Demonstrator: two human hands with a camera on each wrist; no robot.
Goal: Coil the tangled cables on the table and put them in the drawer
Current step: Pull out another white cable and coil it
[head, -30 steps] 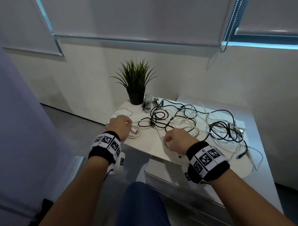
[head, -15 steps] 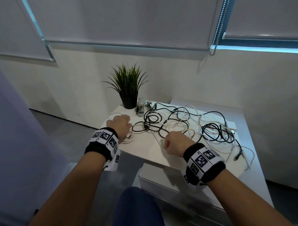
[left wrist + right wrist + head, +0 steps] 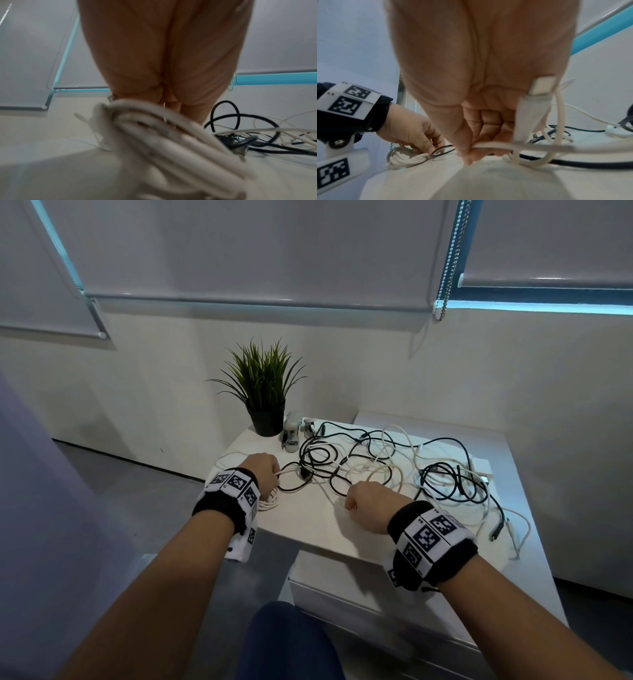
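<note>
A tangle of black and white cables (image 3: pixel 394 474) covers the white table (image 3: pixel 308 525). My left hand (image 3: pixel 263 474) is at the table's left end, fingers curled onto a white cable strand beside a black loop (image 3: pixel 441 148). A small coiled white cable (image 3: pixel 269 503) lies just under that wrist, blurred and close in the left wrist view (image 3: pixel 154 128). My right hand (image 3: pixel 358 503) is a fist near the front edge. Its thumb and forefinger (image 3: pixel 467 151) pinch a white cable (image 3: pixel 496 145), and a white USB plug (image 3: pixel 536 101) stands against the palm. The drawer unit (image 3: pixel 359 604) sits under the table.
A potted plant (image 3: pixel 263 398) and a small grey stapler-like object (image 3: pixel 293 433) stand at the table's back left. Loose cable ends (image 3: pixel 510 532) trail over the right edge. The wall and roller blinds are behind. My knee (image 3: pixel 291 642) is below, in front of the drawer unit.
My left hand has shifted right, past the small white coil, to the black loop. My right hand stays fisted on its white cable near the front edge. The head view has moved slightly.
</note>
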